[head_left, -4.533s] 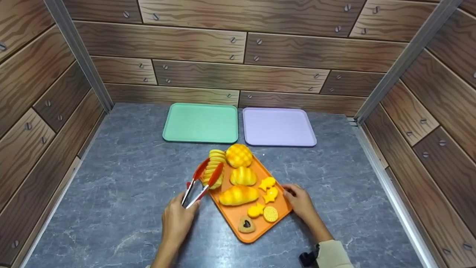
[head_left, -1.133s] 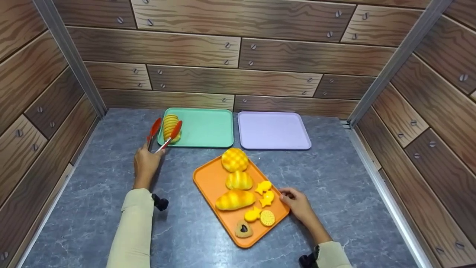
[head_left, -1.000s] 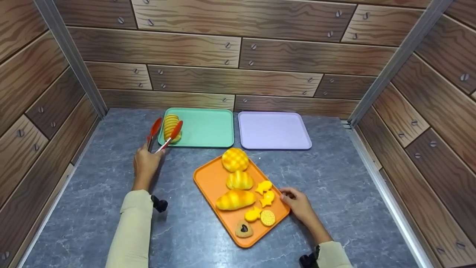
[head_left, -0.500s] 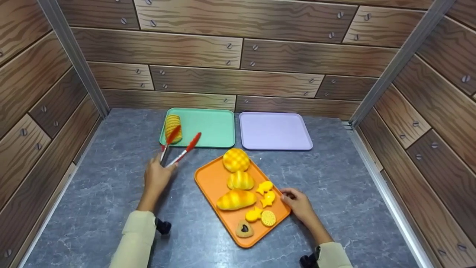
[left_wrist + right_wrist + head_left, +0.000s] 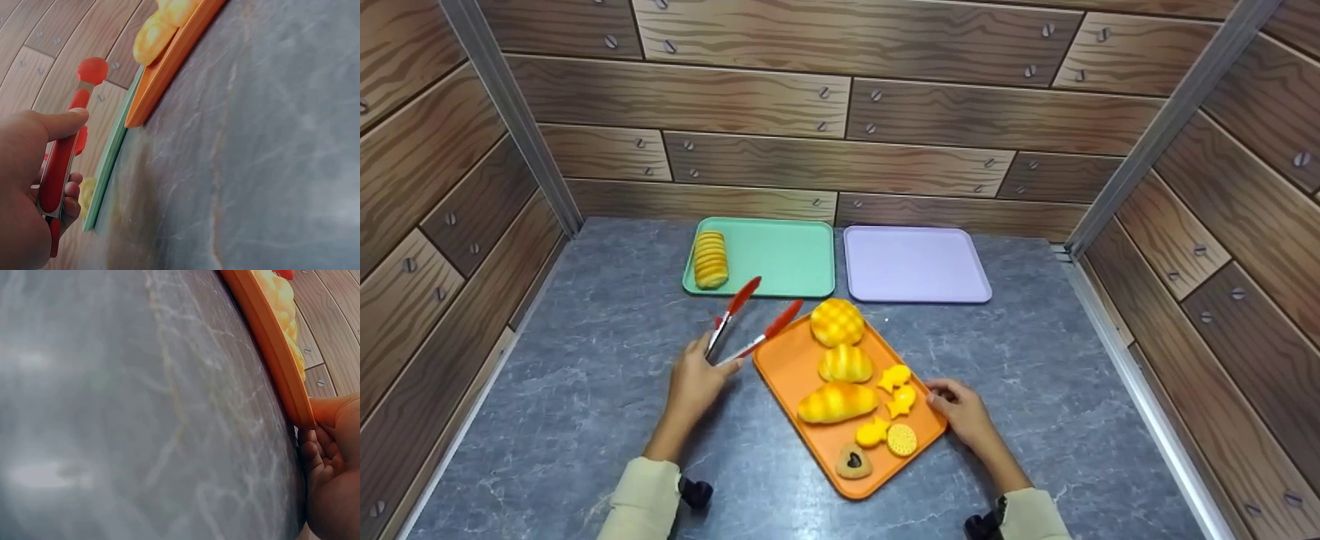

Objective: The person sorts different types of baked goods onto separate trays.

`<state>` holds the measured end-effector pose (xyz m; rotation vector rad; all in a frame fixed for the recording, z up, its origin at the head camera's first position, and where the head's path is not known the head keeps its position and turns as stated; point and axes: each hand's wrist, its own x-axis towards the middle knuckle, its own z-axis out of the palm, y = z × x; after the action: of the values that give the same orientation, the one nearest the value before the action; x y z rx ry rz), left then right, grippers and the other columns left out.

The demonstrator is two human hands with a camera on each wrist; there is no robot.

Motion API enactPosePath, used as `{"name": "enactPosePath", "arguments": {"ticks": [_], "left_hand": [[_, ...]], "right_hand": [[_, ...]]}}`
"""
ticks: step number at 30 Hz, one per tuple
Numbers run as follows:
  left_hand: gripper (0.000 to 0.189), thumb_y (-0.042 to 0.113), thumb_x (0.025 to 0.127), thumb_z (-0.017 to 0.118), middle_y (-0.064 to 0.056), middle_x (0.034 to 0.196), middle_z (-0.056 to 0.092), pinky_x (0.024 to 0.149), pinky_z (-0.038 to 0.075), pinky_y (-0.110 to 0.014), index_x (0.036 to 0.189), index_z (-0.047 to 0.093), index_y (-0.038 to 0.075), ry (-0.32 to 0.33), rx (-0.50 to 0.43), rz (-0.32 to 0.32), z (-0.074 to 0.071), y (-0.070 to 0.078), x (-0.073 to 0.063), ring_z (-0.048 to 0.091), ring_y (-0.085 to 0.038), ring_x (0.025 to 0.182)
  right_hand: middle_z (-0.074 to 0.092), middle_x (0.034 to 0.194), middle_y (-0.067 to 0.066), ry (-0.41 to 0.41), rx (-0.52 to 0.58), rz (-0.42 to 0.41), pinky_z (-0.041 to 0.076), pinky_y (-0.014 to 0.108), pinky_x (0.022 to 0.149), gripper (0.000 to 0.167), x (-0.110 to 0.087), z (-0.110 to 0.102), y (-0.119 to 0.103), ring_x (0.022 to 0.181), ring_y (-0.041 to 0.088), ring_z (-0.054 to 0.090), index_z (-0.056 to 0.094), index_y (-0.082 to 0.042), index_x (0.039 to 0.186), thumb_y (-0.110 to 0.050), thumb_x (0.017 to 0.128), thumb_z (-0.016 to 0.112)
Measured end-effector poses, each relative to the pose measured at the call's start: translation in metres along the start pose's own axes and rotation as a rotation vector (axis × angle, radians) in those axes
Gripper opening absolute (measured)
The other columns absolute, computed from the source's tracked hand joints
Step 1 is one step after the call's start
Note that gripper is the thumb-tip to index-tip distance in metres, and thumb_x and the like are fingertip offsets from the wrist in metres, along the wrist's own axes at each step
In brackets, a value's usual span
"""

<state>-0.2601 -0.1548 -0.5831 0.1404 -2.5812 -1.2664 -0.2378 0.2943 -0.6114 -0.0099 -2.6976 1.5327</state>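
Observation:
My left hand (image 5: 695,382) holds red-tipped tongs (image 5: 744,295), their arms spread with nothing between them, near the left corner of the orange tray (image 5: 780,356). In the left wrist view the thumb lies along the red handle (image 5: 56,174). My right hand (image 5: 966,414) grips that tray's right corner, thumb at the rim and fingers curled below it in the right wrist view. On the tray are a round checkered bun (image 5: 838,322), a striped roll (image 5: 846,364), a long bread (image 5: 837,403), several small yellow crackers (image 5: 872,433) and a heart-centred cookie (image 5: 854,461).
Behind, a green tray (image 5: 780,259) bears a ridged long bread (image 5: 711,259) at its left end. A lilac tray (image 5: 919,262) stands beside it. Wood-patterned walls (image 5: 750,97) enclose the grey marbled table (image 5: 585,360) at the back and sides.
The ridged bread went from the orange tray to the green tray in the tongs and was released there. My left hand has come back rightward and nearer with the tongs; the right hand stays.

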Motion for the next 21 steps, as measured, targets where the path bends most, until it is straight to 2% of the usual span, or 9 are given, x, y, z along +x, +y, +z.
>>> {"name": "enactPosePath", "arguments": {"ticks": [9, 21], "left_hand": [[0.078, 0.025, 0.074, 0.089, -0.024, 0.123, 0.065, 0.098, 0.047, -0.055, 0.140, 0.057, 0.000, -0.079, -0.008, 0.039, 0.014, 0.005, -0.009, 0.062, -0.042, 0.114], [0.082, 0.027, 0.074, 0.089, -0.020, 0.126, 0.064, 0.102, 0.046, -0.054, 0.142, 0.054, -0.001, -0.171, 0.049, 0.074, 0.024, 0.017, -0.007, 0.060, -0.039, 0.119]], "right_hand": [[0.067, 0.096, 0.005, -0.004, 0.009, -0.011, 0.045, 0.022, 0.077, 0.020, -0.001, 0.001, 0.001, 0.086, 0.011, 0.057, 0.074, -0.006, 0.113, -0.011, 0.094, 0.070], [0.067, 0.095, 0.005, 0.004, -0.001, -0.031, 0.045, 0.023, 0.076, 0.020, -0.002, 0.000, 0.002, 0.084, 0.011, 0.056, 0.074, -0.006, 0.112, -0.013, 0.094, 0.071]]}}
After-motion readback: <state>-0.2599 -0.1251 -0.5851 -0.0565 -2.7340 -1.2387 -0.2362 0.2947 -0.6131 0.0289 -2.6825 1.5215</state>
